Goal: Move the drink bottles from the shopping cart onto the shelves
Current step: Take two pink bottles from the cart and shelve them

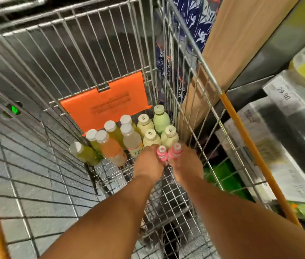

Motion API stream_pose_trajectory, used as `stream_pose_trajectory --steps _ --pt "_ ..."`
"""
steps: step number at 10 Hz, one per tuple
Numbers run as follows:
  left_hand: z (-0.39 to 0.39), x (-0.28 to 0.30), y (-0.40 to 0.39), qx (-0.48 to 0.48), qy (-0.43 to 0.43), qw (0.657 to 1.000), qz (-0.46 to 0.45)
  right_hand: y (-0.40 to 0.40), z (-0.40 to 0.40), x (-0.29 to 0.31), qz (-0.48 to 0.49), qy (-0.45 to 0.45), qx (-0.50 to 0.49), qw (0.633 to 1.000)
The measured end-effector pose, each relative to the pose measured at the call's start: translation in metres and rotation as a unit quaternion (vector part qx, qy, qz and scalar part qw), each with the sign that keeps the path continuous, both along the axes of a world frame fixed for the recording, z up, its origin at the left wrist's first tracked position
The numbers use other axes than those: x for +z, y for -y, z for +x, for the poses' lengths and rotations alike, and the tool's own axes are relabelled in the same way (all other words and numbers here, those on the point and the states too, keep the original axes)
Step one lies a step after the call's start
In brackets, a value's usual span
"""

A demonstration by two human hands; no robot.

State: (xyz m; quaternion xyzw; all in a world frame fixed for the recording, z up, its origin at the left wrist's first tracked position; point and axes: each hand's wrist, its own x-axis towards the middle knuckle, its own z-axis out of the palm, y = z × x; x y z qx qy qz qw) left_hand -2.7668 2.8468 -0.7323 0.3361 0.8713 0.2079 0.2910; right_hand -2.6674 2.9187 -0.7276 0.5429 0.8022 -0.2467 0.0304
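Both my arms reach down into the wire shopping cart (35, 101). My left hand (148, 163) grips a pink bottle (162, 155) and my right hand (186, 163) grips a second pink bottle (175, 152) beside it. Both pink bottles stand upright near the cart floor. Just beyond them stand several pale cream bottles (150, 138), a light green bottle (160, 118), an orange drink bottle (110, 148), a clear one (132, 139) and yellow-green ones (114, 131). One green bottle (84, 152) leans at the far left of the group.
An orange plastic flap (104, 101) hangs on the cart's far wall. The cart's orange-trimmed rim (250, 146) runs along the right. Shelves (279, 94) with a price tag and packaged goods stand on the right, a cardboard panel (232, 53) beside them. Grey tiled floor shows on the left.
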Motion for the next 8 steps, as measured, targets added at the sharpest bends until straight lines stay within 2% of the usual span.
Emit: stream_pose_trajectory --steps 1,2,3,4,5,6,8 --pt "-0.002 0.034 0.014 -0.020 -0.010 0.999 0.025 0.020 0.012 0.031 -0.008 -0.107 -0.062 0.992" --pt "-0.002 0.088 0.028 -0.055 -0.028 0.996 0.059 0.039 0.025 0.078 -0.004 -0.095 -0.025 0.995" --pt "0.007 0.159 0.047 -0.099 -0.046 0.988 0.113 0.074 0.034 0.177 0.019 -0.125 -0.064 0.990" --pt "0.023 0.239 0.066 -0.143 -0.068 0.971 0.180 0.103 0.056 0.248 0.086 -0.222 -0.165 0.957" --pt "0.045 0.318 0.086 -0.190 -0.102 0.944 0.249 0.126 0.085 0.325 0.109 -0.236 -0.188 0.947" --pt "0.073 0.384 0.106 -0.221 -0.085 0.919 0.315 0.149 0.117 0.395 0.170 -0.202 -0.178 0.948" --pt "0.163 0.479 0.141 -0.281 -0.049 0.870 0.402 0.220 0.214 0.506 0.283 -0.200 -0.209 0.915"
